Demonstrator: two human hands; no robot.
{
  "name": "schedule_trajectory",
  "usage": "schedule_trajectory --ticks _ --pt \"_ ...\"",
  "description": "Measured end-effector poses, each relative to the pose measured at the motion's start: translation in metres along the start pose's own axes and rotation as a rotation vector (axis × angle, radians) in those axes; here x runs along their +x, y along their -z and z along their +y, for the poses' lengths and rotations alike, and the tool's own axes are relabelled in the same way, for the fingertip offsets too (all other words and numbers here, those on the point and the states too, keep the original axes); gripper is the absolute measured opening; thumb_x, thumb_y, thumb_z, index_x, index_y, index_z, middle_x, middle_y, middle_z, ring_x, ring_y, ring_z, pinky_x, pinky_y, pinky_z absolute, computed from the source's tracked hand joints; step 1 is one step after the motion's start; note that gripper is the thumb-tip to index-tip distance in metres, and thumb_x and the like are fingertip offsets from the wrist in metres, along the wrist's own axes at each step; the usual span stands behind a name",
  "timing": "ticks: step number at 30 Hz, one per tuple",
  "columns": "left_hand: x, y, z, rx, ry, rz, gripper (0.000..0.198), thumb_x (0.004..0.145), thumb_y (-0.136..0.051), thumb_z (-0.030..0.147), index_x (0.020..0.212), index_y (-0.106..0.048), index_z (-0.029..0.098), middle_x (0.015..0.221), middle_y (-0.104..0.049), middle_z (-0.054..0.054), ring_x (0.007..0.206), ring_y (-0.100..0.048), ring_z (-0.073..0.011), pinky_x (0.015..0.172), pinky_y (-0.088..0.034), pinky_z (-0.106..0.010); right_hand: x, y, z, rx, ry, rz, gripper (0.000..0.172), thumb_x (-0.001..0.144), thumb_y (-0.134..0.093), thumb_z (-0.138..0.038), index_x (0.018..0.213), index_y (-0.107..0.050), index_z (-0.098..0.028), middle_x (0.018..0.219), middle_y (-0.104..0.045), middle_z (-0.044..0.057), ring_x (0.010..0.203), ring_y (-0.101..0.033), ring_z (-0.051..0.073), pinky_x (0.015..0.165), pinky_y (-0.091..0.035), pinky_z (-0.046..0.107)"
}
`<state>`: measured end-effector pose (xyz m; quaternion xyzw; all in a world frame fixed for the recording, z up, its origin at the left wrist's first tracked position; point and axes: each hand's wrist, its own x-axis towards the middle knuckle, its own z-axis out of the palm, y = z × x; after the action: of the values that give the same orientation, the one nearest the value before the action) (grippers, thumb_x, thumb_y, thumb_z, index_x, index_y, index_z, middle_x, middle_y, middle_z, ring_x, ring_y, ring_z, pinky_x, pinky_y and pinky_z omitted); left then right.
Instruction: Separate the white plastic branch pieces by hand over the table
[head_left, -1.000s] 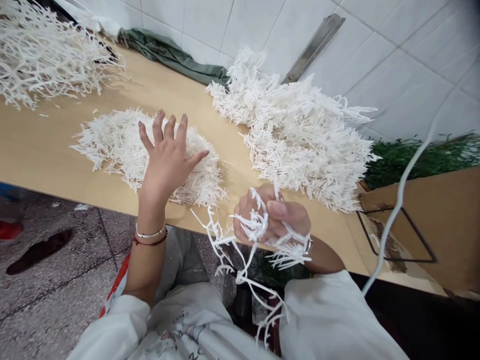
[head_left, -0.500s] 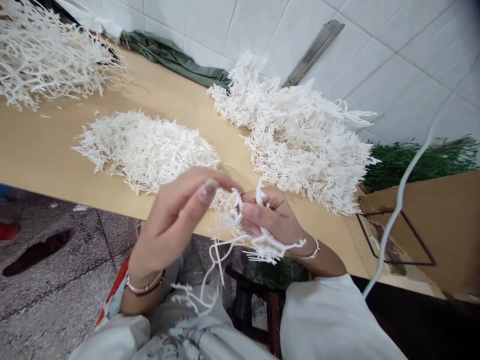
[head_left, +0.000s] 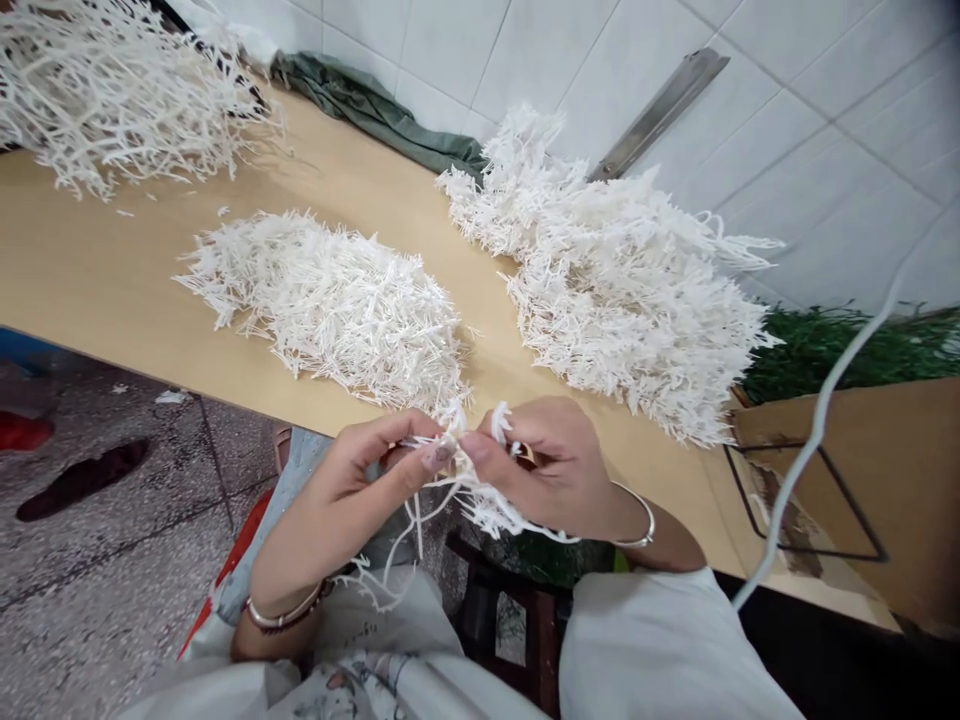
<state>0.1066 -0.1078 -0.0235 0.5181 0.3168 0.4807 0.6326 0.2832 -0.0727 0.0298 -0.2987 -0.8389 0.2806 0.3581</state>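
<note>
My left hand [head_left: 375, 485] pinches a thin white piece between thumb and forefinger, just above the table's front edge. Close against it, my right hand [head_left: 559, 470] is closed on a white branched plastic stem with short sprigs [head_left: 491, 508]. The fingertips of both hands nearly meet at the stem. Its long bare strands dangle below toward my lap, and one tip pokes up between the right fingers. Behind the hands lies a heap of loose white sprigs [head_left: 337, 305]. To its right is a larger pile of bushy white stems [head_left: 622, 290].
Bare white branching stems [head_left: 127, 100] are heaped at the far left. A green cloth [head_left: 375, 112] and a metal bar [head_left: 660, 112] lie along the tiled wall. At right are a cardboard box [head_left: 885, 470], green foliage [head_left: 810, 345] and a white cable [head_left: 802, 455]. A stool [head_left: 517, 610] stands below.
My left hand, raised and apart half a second ago, has come down and closed on a white piece beside the right fingers. The view has shifted slightly.
</note>
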Motion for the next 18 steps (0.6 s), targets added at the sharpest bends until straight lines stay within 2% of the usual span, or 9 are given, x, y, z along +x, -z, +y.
schedule_trajectory --ticks 2,6,7,8,10,12,14,16,18 --pt "-0.002 0.001 -0.005 -0.082 0.048 -0.039 0.025 0.087 -0.057 0.042 0.078 -0.062 0.019 0.067 -0.052 0.0 0.061 -0.047 -0.0114 0.058 -0.043 -0.023 0.0 0.0 -0.001 0.009 0.005 -0.013 0.043 0.084 -0.062 -0.02 0.048 -0.04 -0.014 0.044 -0.028 -0.008 0.038 -0.026 0.001 0.038 -0.019 0.016" --pt "-0.005 -0.001 -0.015 -0.21 0.203 0.152 0.036 0.081 -0.06 0.054 0.083 -0.068 0.018 0.081 -0.063 -0.005 0.071 -0.055 -0.0152 0.065 -0.047 -0.027 -0.001 -0.003 -0.004 0.058 0.072 -0.036 0.041 0.088 -0.056 -0.02 0.051 -0.037 -0.016 0.045 -0.028 -0.009 0.038 -0.025 0.001 0.038 -0.02 0.017" --pt "-0.006 -0.002 -0.016 -0.229 0.234 0.154 0.035 0.08 -0.062 0.053 0.084 -0.069 0.018 0.081 -0.063 -0.005 0.071 -0.055 -0.0149 0.065 -0.047 -0.026 -0.003 -0.003 -0.005 0.06 0.094 -0.043 0.04 0.088 -0.054 -0.018 0.053 -0.037 -0.017 0.045 -0.028 -0.009 0.038 -0.025 0.002 0.038 -0.02 0.017" --pt "-0.007 -0.003 -0.016 -0.245 0.242 0.108 0.034 0.079 -0.063 0.051 0.083 -0.069 0.018 0.079 -0.063 -0.005 0.069 -0.054 -0.0142 0.063 -0.046 -0.025 -0.005 -0.003 -0.007 0.061 0.124 -0.055 0.038 0.089 -0.053 -0.017 0.054 -0.037 -0.018 0.045 -0.029 -0.009 0.038 -0.025 0.002 0.038 -0.021 0.018" --pt "-0.011 -0.006 -0.013 -0.258 0.185 -0.092 0.035 0.081 -0.062 0.05 0.074 -0.065 0.016 0.066 -0.056 -0.003 0.059 -0.048 -0.0122 0.054 -0.04 -0.024 -0.01 -0.003 -0.011 0.073 0.226 -0.098 0.035 0.089 -0.05 -0.017 0.057 -0.037 -0.019 0.044 -0.032 -0.008 0.038 -0.028 0.004 0.039 -0.023 0.019" --pt "-0.014 -0.01 -0.008 -0.259 0.056 -0.313 0.04 0.084 -0.057 0.047 0.06 -0.056 0.015 0.053 -0.044 0.0 0.05 -0.038 -0.0103 0.048 -0.032 -0.024 -0.015 -0.001 -0.015 0.109 0.365 -0.175 0.033 0.09 -0.048 -0.02 0.058 -0.038 -0.02 0.043 -0.035 -0.008 0.038 -0.031 0.005 0.039 -0.025 0.021" --pt "-0.017 -0.013 -0.004 -0.258 -0.089 -0.46 0.042 0.085 -0.056 0.042 0.054 -0.045 0.017 0.046 -0.032 0.003 0.045 -0.029 -0.0089 0.047 -0.026 -0.026 -0.02 0.0 -0.019 0.133 0.484 -0.262 0.032 0.09 -0.047 -0.02 0.059 -0.04 -0.02 0.043 -0.037 -0.008 0.037 -0.033 0.005 0.039 -0.027 0.022" --pt "-0.021 -0.014 -0.001 -0.256 -0.182 -0.502 0.042 0.086 -0.056 0.037 0.053 -0.038 0.017 0.044 -0.026 0.005 0.044 -0.025 -0.0085 0.049 -0.024 -0.028 -0.021 0.002 -0.023 0.147 0.516 -0.318 0.031 0.088 -0.049 -0.019 0.058 -0.041 -0.02 0.043 -0.038 -0.008 0.037 -0.034 0.005 0.04 -0.028 0.023" --pt "-0.025 -0.014 0.0 -0.251 -0.209 -0.47 0.042 0.087 -0.054 0.035 0.055 -0.034 0.018 0.045 -0.023 0.005 0.044 -0.023 -0.0089 0.05 -0.024 -0.029 -0.021 0.003 -0.025 0.193 0.475 -0.349 0.03 0.086 -0.052 -0.017 0.058 -0.041 -0.021 0.042 -0.039 -0.008 0.036 -0.036 0.005 0.041 -0.03 0.023"
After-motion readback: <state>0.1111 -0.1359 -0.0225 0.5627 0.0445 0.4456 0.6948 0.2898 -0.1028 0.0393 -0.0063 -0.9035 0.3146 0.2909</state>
